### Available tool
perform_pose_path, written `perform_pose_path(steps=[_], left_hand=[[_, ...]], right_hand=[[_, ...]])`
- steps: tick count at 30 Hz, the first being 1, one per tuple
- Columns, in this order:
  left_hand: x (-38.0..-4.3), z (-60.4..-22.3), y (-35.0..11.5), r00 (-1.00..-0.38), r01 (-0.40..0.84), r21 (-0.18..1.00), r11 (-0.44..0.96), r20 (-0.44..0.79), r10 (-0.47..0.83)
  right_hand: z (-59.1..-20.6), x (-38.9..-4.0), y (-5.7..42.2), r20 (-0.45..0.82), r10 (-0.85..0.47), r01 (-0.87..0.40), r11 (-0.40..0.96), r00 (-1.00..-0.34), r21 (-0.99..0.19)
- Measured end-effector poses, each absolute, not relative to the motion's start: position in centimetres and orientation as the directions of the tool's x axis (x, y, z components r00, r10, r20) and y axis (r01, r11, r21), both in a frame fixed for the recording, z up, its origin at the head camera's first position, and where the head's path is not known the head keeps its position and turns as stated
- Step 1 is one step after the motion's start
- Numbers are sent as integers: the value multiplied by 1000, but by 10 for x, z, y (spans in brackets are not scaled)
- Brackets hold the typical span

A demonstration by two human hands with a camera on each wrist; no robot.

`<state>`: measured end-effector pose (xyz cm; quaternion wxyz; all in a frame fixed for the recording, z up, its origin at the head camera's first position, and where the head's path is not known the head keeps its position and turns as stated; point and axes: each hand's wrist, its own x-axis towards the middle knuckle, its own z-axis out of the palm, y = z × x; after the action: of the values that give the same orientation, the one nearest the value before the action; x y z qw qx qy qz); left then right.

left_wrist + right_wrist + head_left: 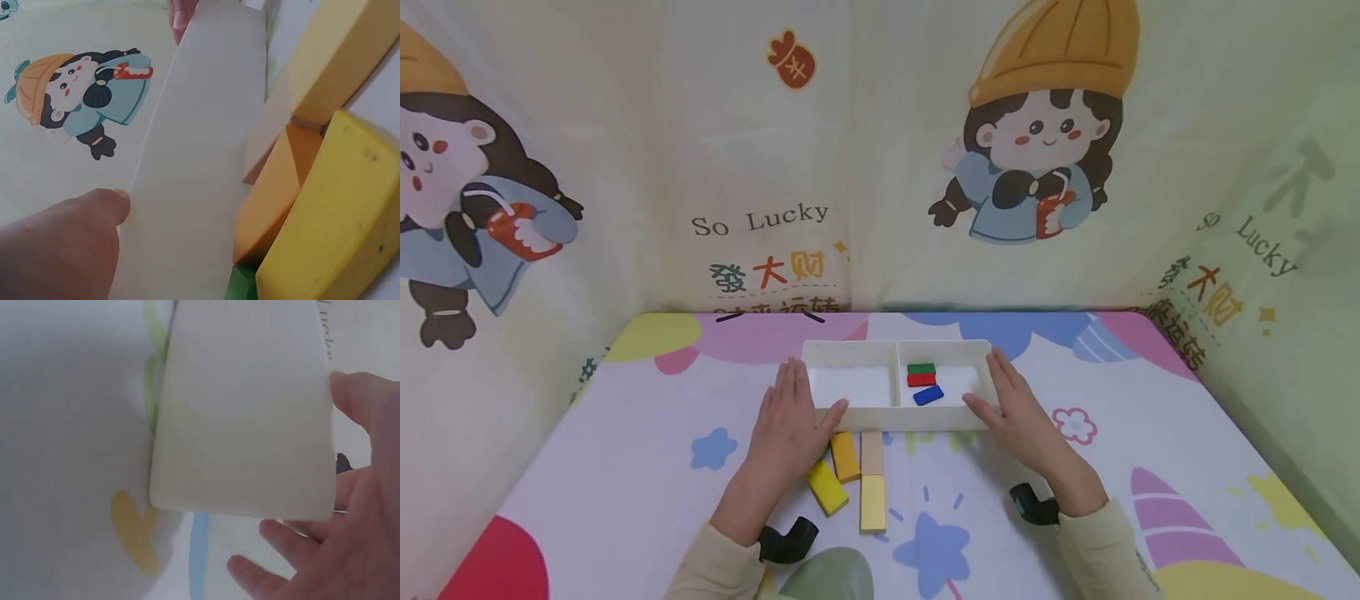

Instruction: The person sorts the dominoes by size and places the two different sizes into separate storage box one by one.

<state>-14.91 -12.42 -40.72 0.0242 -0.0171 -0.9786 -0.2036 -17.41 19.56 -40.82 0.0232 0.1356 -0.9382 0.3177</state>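
A white two-compartment tray (pixel 940 419) lies across the table between both hands. My left hand (pixel 786 425) lies along its left end, fingers straight, with the thumb at the front rim. At the right end is my right hand (pixel 1026 425), its fingers extended and slightly spread beside the end wall; its thumb touches the front rim. In the right compartment are a green block (pixel 921 368), a red block (pixel 921 380) and a blue block (pixel 928 396). The left compartment's white floor shows bare.
In front of the tray, near my left hand, lie an orange block (pixel 845 457), a yellow block (pixel 827 488), a pinkish block (pixel 872 452) and a pale yellow block (pixel 872 517). Another green block (pixel 240 285) shows in the left wrist view. Printed cloth walls surround the patterned table (pixel 640 483).
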Motion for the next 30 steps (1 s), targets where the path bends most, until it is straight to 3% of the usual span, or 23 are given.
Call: perform_pose_path(steps=[8, 18, 30], left_hand=[[-147, -408, -119, -999, 29, 397, 918, 33, 17], [-148, -399, -119, -999, 38, 404, 914, 26, 30], [-147, -398, -125, -1000, 26, 399, 917, 6, 26]], right_hand=[[-412, -173, 197, 122, -231, -261, 839, -965, -478], [-415, -178, 194, 250, -242, -319, 886, -937, -336], [-416, -179, 189, 205, -229, -286, 906, -951, -312]])
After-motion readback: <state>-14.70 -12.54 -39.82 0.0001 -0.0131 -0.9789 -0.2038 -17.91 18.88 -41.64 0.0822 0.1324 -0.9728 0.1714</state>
